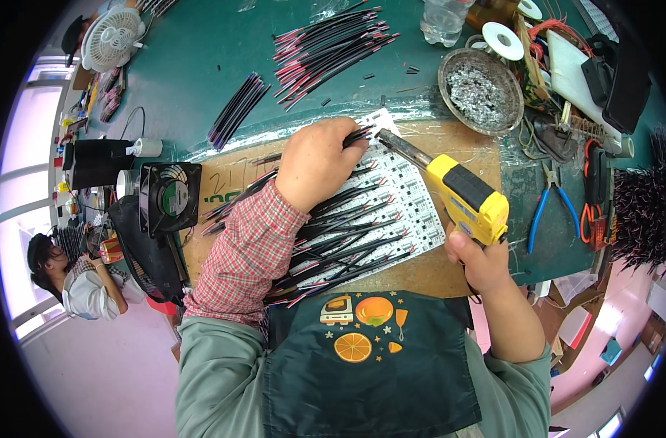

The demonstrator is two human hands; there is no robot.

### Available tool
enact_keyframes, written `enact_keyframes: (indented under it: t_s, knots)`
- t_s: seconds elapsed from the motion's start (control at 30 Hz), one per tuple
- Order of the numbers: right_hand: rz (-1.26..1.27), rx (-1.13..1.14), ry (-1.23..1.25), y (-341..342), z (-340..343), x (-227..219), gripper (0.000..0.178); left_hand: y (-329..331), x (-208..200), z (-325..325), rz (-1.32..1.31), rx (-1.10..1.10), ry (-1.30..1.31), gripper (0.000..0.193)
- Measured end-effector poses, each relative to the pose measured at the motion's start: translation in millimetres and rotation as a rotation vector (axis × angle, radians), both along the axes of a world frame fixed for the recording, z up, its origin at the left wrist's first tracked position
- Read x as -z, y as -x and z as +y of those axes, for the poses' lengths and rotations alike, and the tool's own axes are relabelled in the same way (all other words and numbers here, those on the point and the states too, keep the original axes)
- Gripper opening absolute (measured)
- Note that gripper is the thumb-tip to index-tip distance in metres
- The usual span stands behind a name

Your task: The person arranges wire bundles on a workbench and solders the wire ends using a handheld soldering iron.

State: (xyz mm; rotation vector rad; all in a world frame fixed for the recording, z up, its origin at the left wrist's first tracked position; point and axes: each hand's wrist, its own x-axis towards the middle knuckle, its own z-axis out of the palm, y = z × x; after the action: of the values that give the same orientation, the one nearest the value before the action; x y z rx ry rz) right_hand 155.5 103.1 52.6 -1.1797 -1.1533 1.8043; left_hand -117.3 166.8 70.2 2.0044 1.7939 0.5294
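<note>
My right hand (479, 259) is wrapped round the grip of a yellow and black soldering gun (468, 197). Its metal tip points up and left, to the upper end of a white circuit board panel (413, 190). Over that end my left hand (320, 157) pinches a black-sleeved wire (358, 135), its end close to the tip. Whether tip and wire touch I cannot tell. Several black-sleeved wires (347, 244) with red and white ends lie in rows across the panel below my left hand, and my left forearm hides some of them.
The panel lies on a brown board (464, 157) on a green table. Bundles of wires (326, 51) lie at the back. A round metal dish (482, 91) of silvery scraps stands back right, blue-handled pliers (554, 208) at right. A black fan (170, 198) stands left; another person (78, 281) sits beyond.
</note>
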Motion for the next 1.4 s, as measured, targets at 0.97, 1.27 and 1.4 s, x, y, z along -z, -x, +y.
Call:
enact_keyframes:
  t_s: [0.97,1.27,1.4]
  knots:
    - [0.016,0.01,-0.058,-5,-12,-4,0.054,-5,-15,-9,-0.012,0.037,0.043,0.021]
    - [0.072,0.024,-0.043,-27,-21,6,0.042,-2,-42,-16,-0.209,0.035,-0.329,0.008]
    - [0.039,-0.001,-0.044,-36,-24,10,0.041,-17,-48,-23,-0.142,0.024,-0.277,0.01]
